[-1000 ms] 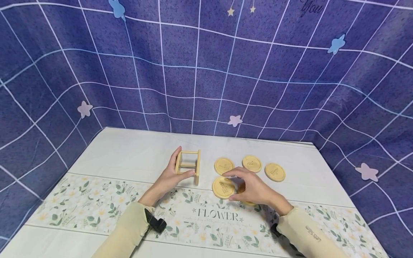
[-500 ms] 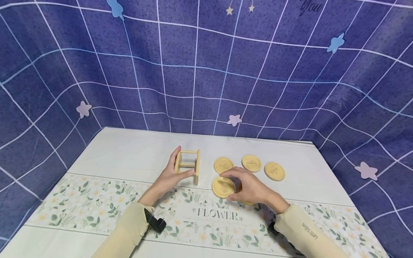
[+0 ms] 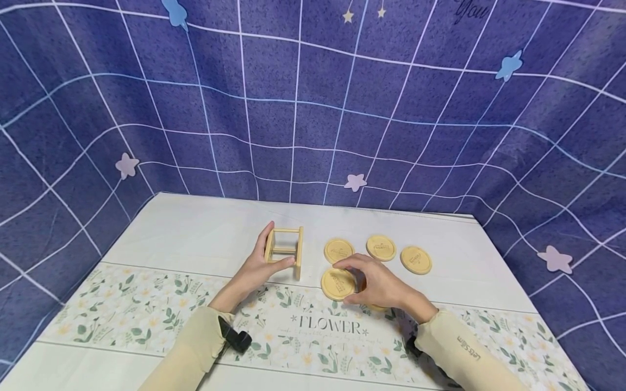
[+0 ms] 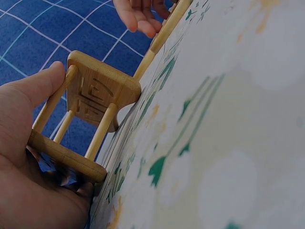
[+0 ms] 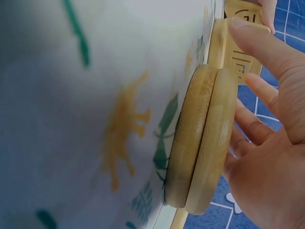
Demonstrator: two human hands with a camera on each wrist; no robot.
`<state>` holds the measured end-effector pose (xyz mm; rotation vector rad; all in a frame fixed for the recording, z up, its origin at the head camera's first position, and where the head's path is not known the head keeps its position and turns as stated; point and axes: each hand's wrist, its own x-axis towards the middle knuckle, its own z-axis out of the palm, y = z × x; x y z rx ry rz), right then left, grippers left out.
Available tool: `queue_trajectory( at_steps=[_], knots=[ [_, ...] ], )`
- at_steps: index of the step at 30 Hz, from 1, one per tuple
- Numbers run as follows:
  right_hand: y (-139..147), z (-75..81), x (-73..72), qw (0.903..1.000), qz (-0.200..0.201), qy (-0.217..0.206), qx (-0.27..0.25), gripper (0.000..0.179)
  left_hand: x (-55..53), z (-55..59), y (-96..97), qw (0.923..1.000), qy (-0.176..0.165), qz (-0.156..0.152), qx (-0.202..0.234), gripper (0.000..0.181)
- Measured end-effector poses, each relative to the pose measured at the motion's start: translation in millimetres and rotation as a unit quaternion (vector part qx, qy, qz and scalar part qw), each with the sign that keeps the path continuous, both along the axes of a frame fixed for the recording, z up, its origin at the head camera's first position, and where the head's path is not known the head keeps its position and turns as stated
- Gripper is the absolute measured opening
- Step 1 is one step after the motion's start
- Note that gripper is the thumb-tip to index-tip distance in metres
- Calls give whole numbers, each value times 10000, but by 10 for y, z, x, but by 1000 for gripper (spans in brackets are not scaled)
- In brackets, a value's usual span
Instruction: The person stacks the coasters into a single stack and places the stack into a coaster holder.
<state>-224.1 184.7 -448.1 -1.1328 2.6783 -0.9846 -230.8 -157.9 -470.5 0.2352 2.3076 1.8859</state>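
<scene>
My left hand (image 3: 256,263) grips a small wooden coaster rack (image 3: 299,244) that has two end plates joined by thin rods. In the left wrist view, one end plate of the rack (image 4: 100,88) shows carved marks. My right hand (image 3: 383,282) has its index finger and thumb at the edges of a round wooden coaster (image 3: 337,285), which lies flat on the table. Beneath the right palm, more coasters (image 3: 377,308) are mostly hidden in the head view. The right wrist view shows two of these coasters (image 5: 202,138) stacked.
Behind the right hand lie three more engraved coasters: one at left (image 3: 339,250), one in the middle (image 3: 381,247) and one at right (image 3: 416,259). The white table (image 3: 210,228) bears a floral strip with "FLOWER" lettering. A blue gridded curtain (image 3: 274,125) hangs behind and around it.
The right hand has shifted slightly left, its fingertips closer around the front-left coaster, and now holds still. The left hand keeps the rack in the same place.
</scene>
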Motion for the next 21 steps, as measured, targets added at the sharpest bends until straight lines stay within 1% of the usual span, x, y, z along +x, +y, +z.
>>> queue_trajectory(
  at_steps=[7,10,11,14,17,18,21],
  knots=[
    [2,-21,-11,9999,21,-98,68,76,13,12,7,10000,10,-16,56,115],
    [-3,-25,-13,9999,42,-97,80,76,20,17,11,9999,89,-30,65,118],
    [-6,-26,-14,9999,48,-88,81,77,12,-12,4,9998,194,-20,44,118],
    [-9,-28,-16,9999,57,-104,83,77,11,-15,9,9997,236,-14,10,120],
    [-10,-28,-18,9999,63,-143,72,77,5,-17,8,9999,144,21,2,118],
    [-10,-29,-18,9998,70,-154,71,77,13,14,15,10000,38,16,13,119],
    [-11,-32,-20,9998,84,-167,71,77,6,17,9,10000,-24,2,55,117]
  ],
)
